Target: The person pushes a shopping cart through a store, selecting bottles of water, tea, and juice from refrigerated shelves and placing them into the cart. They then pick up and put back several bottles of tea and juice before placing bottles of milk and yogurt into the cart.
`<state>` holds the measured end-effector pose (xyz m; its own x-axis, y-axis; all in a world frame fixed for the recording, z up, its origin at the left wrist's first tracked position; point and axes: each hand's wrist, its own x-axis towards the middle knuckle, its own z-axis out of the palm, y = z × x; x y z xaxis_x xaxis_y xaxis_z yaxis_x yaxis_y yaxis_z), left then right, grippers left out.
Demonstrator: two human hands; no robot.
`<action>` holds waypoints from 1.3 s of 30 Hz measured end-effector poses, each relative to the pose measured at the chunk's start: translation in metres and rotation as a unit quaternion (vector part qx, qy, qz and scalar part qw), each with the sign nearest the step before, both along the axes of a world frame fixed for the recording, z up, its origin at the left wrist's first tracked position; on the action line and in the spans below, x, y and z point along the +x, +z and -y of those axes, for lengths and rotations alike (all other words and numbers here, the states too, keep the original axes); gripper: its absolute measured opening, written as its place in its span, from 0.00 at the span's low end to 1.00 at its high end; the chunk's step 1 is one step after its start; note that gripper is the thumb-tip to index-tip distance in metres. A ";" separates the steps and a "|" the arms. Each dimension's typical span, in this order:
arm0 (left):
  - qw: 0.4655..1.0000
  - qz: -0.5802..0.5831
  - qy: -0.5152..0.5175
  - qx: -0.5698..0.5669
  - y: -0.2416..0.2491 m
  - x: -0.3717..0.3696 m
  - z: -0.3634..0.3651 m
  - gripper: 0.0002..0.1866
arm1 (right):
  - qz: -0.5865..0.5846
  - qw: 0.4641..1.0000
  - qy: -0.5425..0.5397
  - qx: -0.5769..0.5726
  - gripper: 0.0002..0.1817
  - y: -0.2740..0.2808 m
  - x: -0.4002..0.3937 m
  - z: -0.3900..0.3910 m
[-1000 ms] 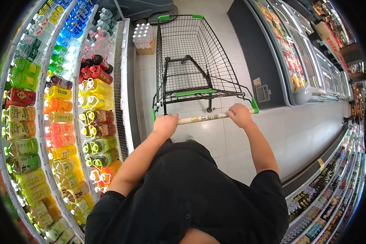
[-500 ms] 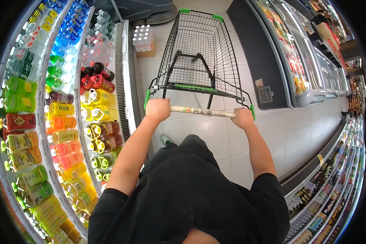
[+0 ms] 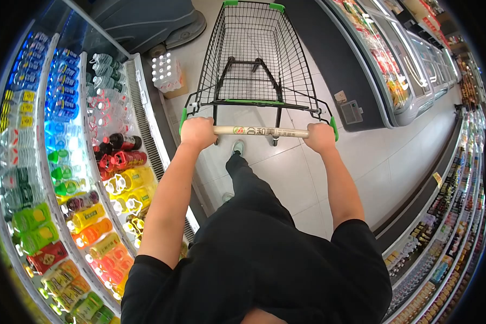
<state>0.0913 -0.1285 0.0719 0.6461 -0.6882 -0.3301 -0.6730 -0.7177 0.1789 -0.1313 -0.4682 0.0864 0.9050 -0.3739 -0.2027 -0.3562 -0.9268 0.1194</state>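
Observation:
Both my hands grip the pale handlebar (image 3: pixel 262 132) of a shopping cart (image 3: pixel 252 54). At the bar's left end, my left hand (image 3: pixel 197 133) is closed around it, beside a green corner piece. My right hand (image 3: pixel 320 137) is wrapped around the right end, close to the other green corner. The cart has a black wire basket with green trim, and nothing lies in it. Printed characters show on the bar between my hands. One shoe (image 3: pixel 238 147) is visible on the floor below the handlebar.
Lit drink shelves (image 3: pixel 83 162) run along my left. A shrink-wrapped pack of bottles (image 3: pixel 167 73) stands on the floor ahead left, near a large grey machine (image 3: pixel 140 24). Freezers (image 3: pixel 389 70) line the right front, with low product shelves (image 3: pixel 432 254) behind them.
The cart and I have moved forward along the aisle, and the view has turned a little. The bottle pack and drink shelves are nearer. A foot has stepped forward. Both hands keep their grip.

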 end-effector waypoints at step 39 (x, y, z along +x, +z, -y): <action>0.815 -0.021 -0.571 -0.100 -0.028 0.306 0.153 0.07 | 0.075 0.813 -0.577 0.018 0.11 -0.029 0.131 -0.289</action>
<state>0.3978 -0.2814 0.0437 -0.4622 -0.8750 -0.1437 -0.8715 0.4183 0.2561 -0.0005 -0.1789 0.0571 -0.0288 -0.9880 -0.1516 -0.9992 0.0328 -0.0245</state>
